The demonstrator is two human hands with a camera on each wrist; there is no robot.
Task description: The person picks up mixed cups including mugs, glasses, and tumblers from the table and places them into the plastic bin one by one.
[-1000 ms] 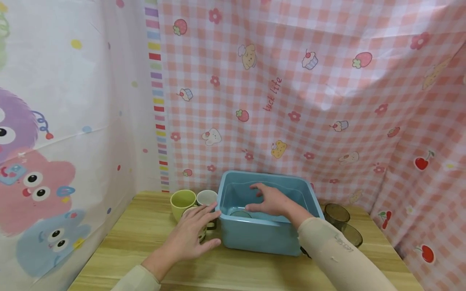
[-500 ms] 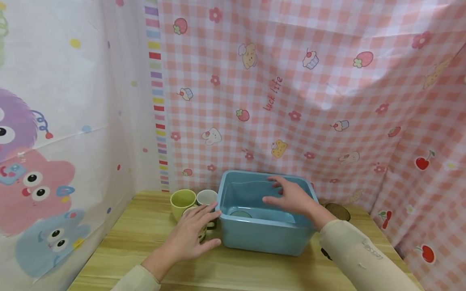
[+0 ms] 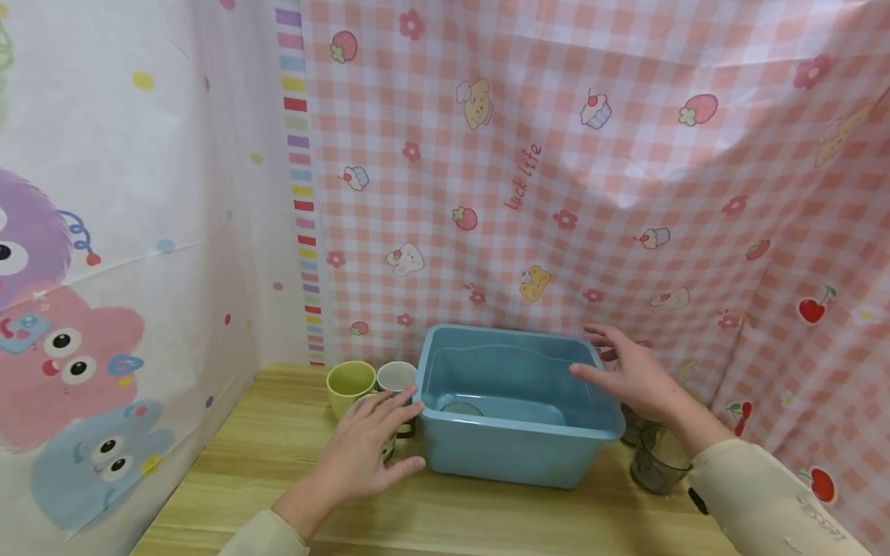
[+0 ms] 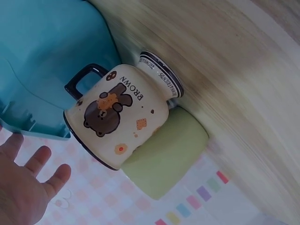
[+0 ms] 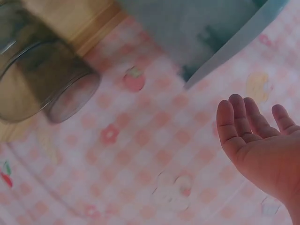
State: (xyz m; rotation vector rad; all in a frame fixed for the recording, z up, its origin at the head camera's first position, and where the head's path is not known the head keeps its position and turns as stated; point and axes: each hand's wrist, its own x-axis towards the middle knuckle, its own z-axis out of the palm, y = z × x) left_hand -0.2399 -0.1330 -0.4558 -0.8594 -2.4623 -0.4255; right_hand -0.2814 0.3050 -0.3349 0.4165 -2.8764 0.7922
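A blue plastic bin (image 3: 501, 452) stands on the wooden table, with a round piece of clear glassware (image 3: 461, 409) at the bottom on its left. My left hand (image 3: 358, 448) is spread with fingertips right at the bin's left rim, holding nothing. Beside it are a yellow-green mug (image 3: 348, 386), a white mug (image 3: 396, 376) and a cream bear mug (image 4: 117, 112) with a dark handle, mostly behind the hand in the head view. My right hand (image 3: 636, 378), fingers loosely spread and holding nothing, hovers by the bin's right rim. Brown glass cups (image 3: 659, 467) stand below it.
A pink checked cloth (image 3: 521, 170) hangs close behind the bin, and more of it closes off the right side. On the left hangs a white cartoon-print cloth (image 3: 174, 309). Bare wood shows along the table's (image 3: 445, 517) front.
My right hand has moved right, from over the inside of the bin to beyond its right rim, near the brown glass cups. My left hand has stayed in place.
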